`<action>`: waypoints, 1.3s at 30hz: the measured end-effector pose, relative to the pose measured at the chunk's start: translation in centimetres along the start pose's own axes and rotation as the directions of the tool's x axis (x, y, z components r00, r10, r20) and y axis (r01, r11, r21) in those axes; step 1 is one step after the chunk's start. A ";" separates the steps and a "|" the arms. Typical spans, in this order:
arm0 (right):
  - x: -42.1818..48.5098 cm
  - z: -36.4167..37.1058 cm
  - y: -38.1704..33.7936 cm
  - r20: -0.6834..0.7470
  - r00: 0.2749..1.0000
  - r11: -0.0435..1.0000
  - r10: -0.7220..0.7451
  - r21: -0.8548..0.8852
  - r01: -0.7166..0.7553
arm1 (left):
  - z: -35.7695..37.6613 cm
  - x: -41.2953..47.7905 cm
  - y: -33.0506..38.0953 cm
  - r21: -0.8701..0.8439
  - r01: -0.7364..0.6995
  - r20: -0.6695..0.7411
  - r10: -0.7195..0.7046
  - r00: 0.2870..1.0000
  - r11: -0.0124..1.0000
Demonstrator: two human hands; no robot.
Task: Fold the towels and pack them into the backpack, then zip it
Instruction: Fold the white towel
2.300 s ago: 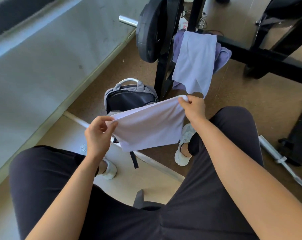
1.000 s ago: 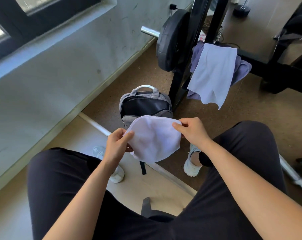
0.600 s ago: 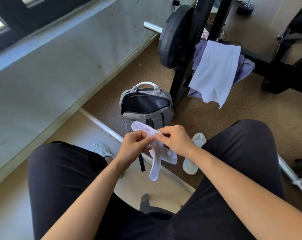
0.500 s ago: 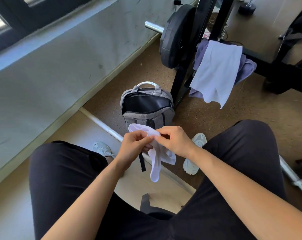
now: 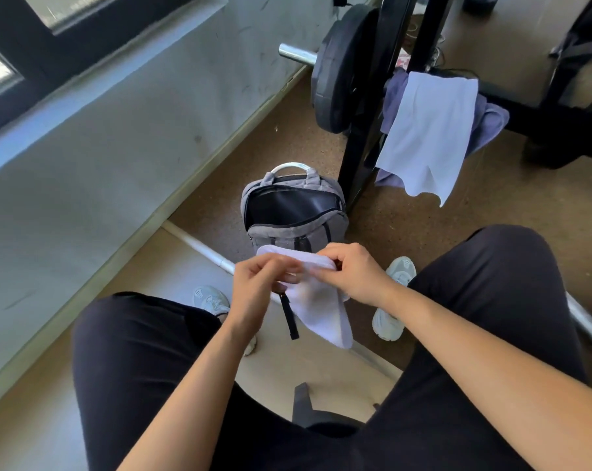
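Head: rack upright beside open backpack

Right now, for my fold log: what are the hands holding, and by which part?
The white towel, pinched at its folded top edge by the left hand and right hand; the rest hangs.

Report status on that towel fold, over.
Left hand and right hand both pinching held towel, folded narrow, one end hanging. Backpack unzipped on floor, mouth unobstructed. Two more towels draped on rack.
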State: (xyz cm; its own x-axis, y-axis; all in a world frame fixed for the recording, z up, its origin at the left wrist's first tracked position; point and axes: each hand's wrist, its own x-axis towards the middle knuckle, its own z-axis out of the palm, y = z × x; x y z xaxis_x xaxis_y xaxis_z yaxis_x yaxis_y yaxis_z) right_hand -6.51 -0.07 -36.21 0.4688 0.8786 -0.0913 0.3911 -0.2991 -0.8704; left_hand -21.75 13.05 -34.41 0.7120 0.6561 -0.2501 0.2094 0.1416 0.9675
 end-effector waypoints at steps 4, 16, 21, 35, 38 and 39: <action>0.1 -2.3 0.5 0.080 0.991 0.947 0.110 0.293 -0.129 | -1.9 1.5 -0.4 -0.065 0.045 -0.155 -0.054 0.986 0.997; -0.1 -4.8 1.2 0.308 0.945 0.792 0.114 0.547 -0.274 | -0.7 1.0 -1.2 0.140 -0.068 0.172 0.043 0.984 0.988; -0.1 -4.5 1.0 0.150 0.984 0.828 0.093 0.537 -0.160 | -0.7 0.6 -0.5 0.061 -0.069 0.058 0.065 0.996 0.996; -0.1 -1.6 0.2 0.275 0.936 0.834 0.219 0.444 -0.326 | -1.4 1.7 0.3 -0.449 0.184 0.042 -0.186 0.982 0.874; 0.1 -1.6 0.0 0.242 0.941 0.753 0.238 0.566 -0.336 | -1.9 2.1 0.0 -0.463 0.277 0.147 -0.236 0.961 0.842; 0.1 -1.6 -0.1 0.228 0.940 0.723 0.253 0.602 -0.340 | -1.8 2.0 -0.2 -0.432 0.303 0.192 -0.242 0.951 0.849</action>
State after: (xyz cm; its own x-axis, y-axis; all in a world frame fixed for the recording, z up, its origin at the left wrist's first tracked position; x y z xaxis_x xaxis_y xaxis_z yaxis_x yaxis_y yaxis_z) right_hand -5.24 -0.60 -35.39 0.3592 0.8355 -0.4158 -0.3531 -0.2907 -0.8893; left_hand -21.59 15.70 -35.06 0.7551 0.4474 -0.4792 0.1046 0.6394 0.7617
